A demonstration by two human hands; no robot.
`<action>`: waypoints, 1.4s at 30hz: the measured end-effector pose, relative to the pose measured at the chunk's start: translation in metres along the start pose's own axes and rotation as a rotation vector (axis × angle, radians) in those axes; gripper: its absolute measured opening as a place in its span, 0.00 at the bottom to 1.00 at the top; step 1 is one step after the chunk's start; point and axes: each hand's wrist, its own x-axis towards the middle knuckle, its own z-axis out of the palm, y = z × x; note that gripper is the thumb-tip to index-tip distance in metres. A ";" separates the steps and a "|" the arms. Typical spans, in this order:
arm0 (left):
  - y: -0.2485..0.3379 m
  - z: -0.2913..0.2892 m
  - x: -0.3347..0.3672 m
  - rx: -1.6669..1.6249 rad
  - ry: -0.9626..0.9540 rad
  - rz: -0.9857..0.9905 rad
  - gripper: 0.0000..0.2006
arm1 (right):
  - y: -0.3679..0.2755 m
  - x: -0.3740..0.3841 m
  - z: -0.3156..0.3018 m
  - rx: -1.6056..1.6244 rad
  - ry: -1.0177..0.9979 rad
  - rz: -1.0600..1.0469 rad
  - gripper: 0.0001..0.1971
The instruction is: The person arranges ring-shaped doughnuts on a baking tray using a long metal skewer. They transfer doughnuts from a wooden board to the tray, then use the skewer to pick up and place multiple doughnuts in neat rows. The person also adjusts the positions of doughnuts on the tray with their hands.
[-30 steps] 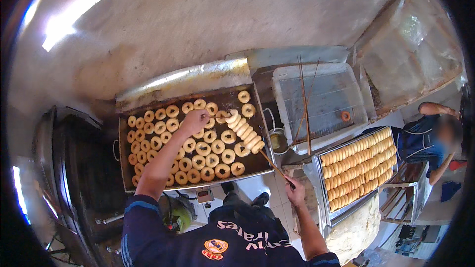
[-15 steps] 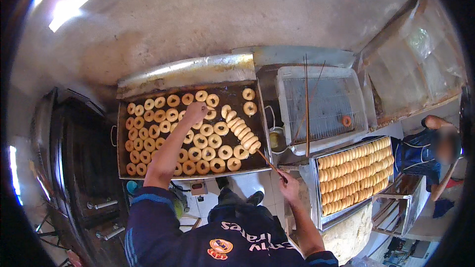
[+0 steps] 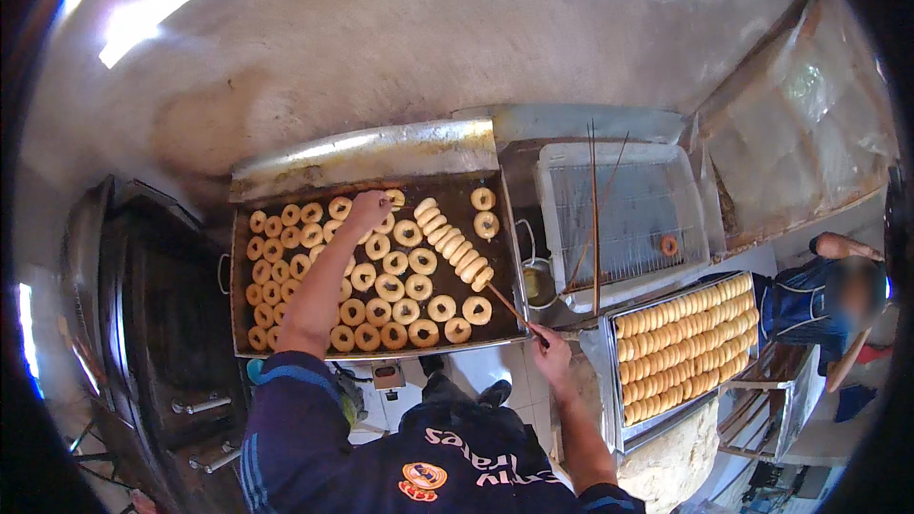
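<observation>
My right hand (image 3: pixel 551 358) is closed around the handle end of a thin stick (image 3: pixel 510 306) at the pan's front right. Several pale golden doughnuts (image 3: pixel 451 244) are threaded on the stick in a slanting row. Over the far part of the wide, dark pan (image 3: pixel 443 322), my left hand (image 3: pixel 369 208) pinches the near edge of a ring doughnut (image 3: pixel 394 198), its fingertips partly hidden. Loose doughnuts (image 3: pixel 389 286) lie spread across the pan, most of them left of the stick. Two more sit in the far right corner.
Right of the pan stands a pale tub with a wire rack (image 3: pixel 624 219), long sticks (image 3: pixel 595 228) across it and one browned ring inside. A small pot (image 3: pixel 539 283) is wedged between. A tray of doughnut rows (image 3: pixel 685 347) is nearer. A person (image 3: pixel 809 295) is at far right.
My left hand has moved slightly left and away, from one doughnut to another. The row on the stick is longer at its far end. My right hand keeps its hold.
</observation>
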 end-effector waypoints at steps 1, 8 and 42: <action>0.007 -0.015 -0.009 -0.064 -0.006 0.013 0.12 | -0.003 -0.001 -0.004 0.093 -0.070 0.097 0.19; 0.075 -0.089 -0.119 -0.230 -0.080 0.067 0.10 | 0.004 -0.048 -0.066 0.195 -0.095 0.116 0.18; 0.007 -0.032 -0.113 -0.081 -0.167 -0.170 0.12 | 0.017 -0.016 -0.019 0.061 -0.102 0.002 0.16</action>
